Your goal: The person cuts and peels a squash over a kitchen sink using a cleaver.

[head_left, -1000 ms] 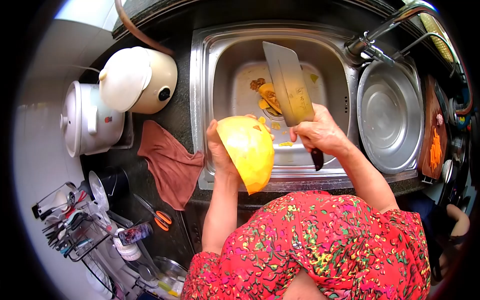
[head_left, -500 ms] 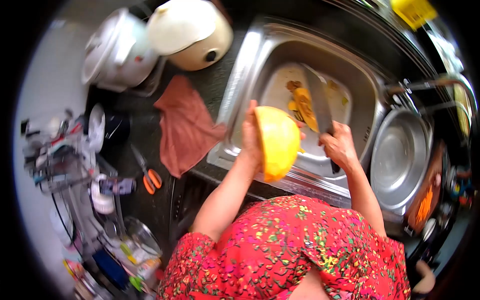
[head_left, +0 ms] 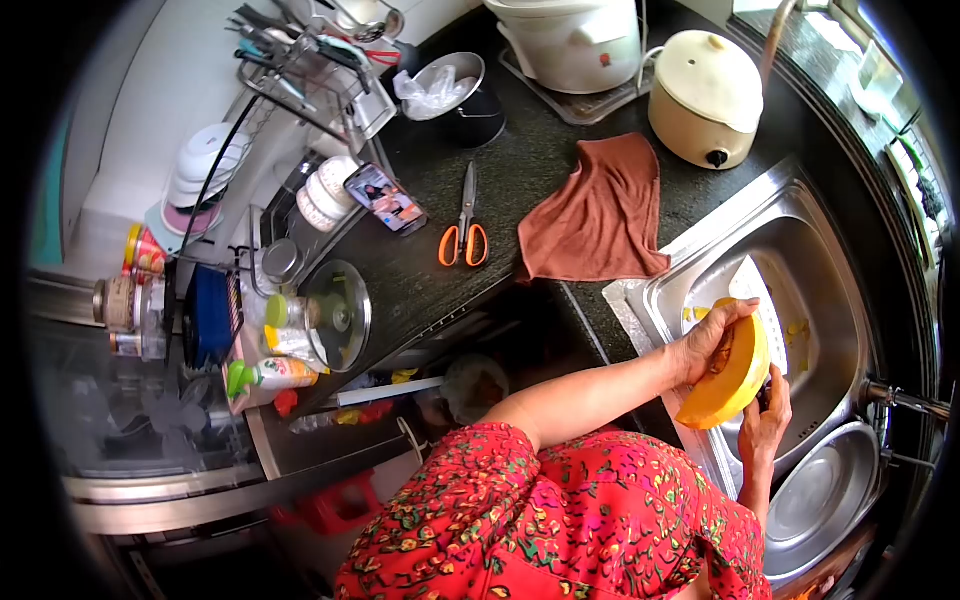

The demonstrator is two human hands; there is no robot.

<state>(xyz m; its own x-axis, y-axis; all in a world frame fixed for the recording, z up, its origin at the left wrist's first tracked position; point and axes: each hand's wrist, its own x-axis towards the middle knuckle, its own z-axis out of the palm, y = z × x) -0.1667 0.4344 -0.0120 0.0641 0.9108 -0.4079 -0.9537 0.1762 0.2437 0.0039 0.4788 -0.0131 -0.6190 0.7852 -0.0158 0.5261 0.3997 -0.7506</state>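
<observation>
Over the near side of the steel sink [head_left: 855, 270], my left hand [head_left: 712, 340] is closed around a thick wedge of peeled pumpkin [head_left: 740, 385]. Its flesh is bright yellow-orange, and the hollow inner side faces left. My right hand [head_left: 766, 415] is closed at the sink side of the wedge, on the knife, whose handle is mostly hidden. The broad, shiny knife blade [head_left: 748, 278] points toward the far side of the basin, close beside the pumpkin. Yellow scraps [head_left: 797, 330] lie on the sink bottom.
A brown cloth [head_left: 600, 215] and orange-handled scissors [head_left: 465, 235] lie on the dark counter. Beyond them stand a beige pot [head_left: 707, 95] and a white cooker [head_left: 570, 45]. A phone [head_left: 386, 200] leans at a dish rack. A metal basin [head_left: 825, 495] sits right of the sink.
The view has swung left, bringing the counter and shelf further into sight. The pumpkin has turned, showing its hollow side, and the knife has come up close beside it.
</observation>
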